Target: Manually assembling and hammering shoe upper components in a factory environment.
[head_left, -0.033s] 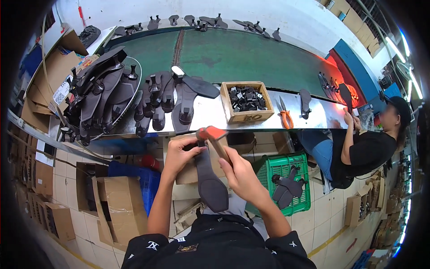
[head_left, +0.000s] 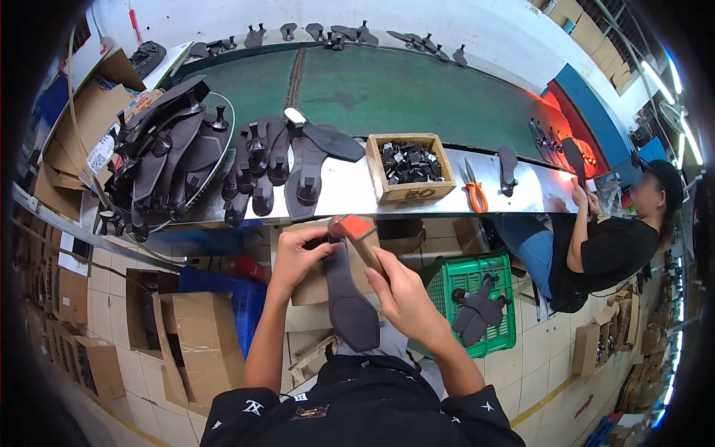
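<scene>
My left hand [head_left: 299, 257] pinches the heel end of a dark grey shoe sole [head_left: 353, 316], which points its toe toward my body. In my right hand [head_left: 406, 290] is a hammer [head_left: 356, 227] with a red-marked head and a wooden handle. The hammer head is over the heel end, close to my left fingertips; whether it touches cannot be told, since it hides the heel. On the metal bench edge beyond stands a wooden box [head_left: 418, 194] of small black heel tips [head_left: 410, 164]. Orange-handled pliers [head_left: 474, 188] lie to its right.
Heeled soles [head_left: 167, 160] pile up at the left, and more [head_left: 261, 160] sit beside them. A green conveyor belt [head_left: 372, 86] runs behind. A green crate [head_left: 503, 339] holds several soles at my right. A co-worker [head_left: 614, 238] sits at the far right. Cardboard boxes [head_left: 201, 339] stand left.
The hammer head has shifted down very slightly over the heel end. My left hand and the sole stay almost in place.
</scene>
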A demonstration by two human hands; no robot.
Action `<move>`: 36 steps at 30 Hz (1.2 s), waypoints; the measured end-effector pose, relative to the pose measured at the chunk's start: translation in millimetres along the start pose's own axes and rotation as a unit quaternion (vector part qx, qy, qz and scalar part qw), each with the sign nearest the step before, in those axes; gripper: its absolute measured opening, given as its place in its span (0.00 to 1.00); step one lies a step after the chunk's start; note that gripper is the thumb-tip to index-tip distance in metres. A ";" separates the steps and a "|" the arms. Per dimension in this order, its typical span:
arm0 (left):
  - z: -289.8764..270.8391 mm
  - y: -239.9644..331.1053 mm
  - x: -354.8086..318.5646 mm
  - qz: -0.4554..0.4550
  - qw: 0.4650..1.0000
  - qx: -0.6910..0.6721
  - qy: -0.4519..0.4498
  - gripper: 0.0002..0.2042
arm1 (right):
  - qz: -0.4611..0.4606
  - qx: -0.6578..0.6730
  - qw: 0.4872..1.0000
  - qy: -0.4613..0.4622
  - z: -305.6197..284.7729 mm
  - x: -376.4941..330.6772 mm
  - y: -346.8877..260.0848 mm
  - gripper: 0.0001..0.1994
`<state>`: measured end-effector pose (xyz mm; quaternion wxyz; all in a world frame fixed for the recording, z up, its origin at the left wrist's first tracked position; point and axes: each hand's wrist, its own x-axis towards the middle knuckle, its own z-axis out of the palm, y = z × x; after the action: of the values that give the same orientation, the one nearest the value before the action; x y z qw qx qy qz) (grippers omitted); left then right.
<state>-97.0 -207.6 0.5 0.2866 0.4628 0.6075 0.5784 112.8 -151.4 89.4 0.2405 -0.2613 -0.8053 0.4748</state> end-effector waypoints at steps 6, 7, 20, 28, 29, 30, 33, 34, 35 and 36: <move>1.2 -4.2 4.8 -0.004 1.000 -0.005 0.003 0.13 | -0.076 -0.090 0.991 0.062 5.6 -13.2 -9.6 0.16; 2.4 -5.0 5.8 0.001 1.000 0.003 0.008 0.13 | -0.053 -0.106 0.992 0.047 9.3 -11.5 -1.2 0.16; 8.2 -5.0 -6.1 0.067 0.943 0.325 0.018 0.51 | -0.026 -0.221 0.975 0.000 26.0 -20.8 38.3 0.17; 2.7 -6.3 -9.2 0.080 0.938 0.336 0.032 0.36 | -0.122 -0.052 0.987 0.092 -4.7 -37.4 -9.8 0.16; 2.1 -6.5 -9.5 0.097 0.919 0.382 0.025 0.30 | -0.181 -0.252 0.949 0.065 9.0 -19.1 4.1 0.13; 3.6 -4.6 -3.9 0.106 0.922 0.370 0.041 0.18 | -0.113 -0.205 0.970 0.062 17.4 -16.5 14.9 0.11; 3.7 -14.9 -6.7 0.109 0.933 0.342 0.021 0.13 | -0.091 -0.170 0.979 0.067 2.9 -9.6 12.3 0.12; 3.3 -5.4 -8.6 0.161 0.929 0.329 0.046 0.09 | -0.112 -0.185 0.973 0.083 -2.1 -17.1 4.9 0.15; -1.9 -1.3 -22.6 0.157 0.930 0.329 0.038 0.09 | -0.089 -0.185 0.976 0.074 -4.2 -20.0 6.4 0.16; -2.7 9.5 -26.6 0.102 0.970 0.219 -0.001 0.09 | -0.100 -0.177 0.975 0.094 -10.7 -14.0 3.2 0.18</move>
<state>-86.3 -233.6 5.2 0.1185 0.5743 0.6691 0.4566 130.7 -152.4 89.2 0.3111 -0.2617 -0.8723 0.2718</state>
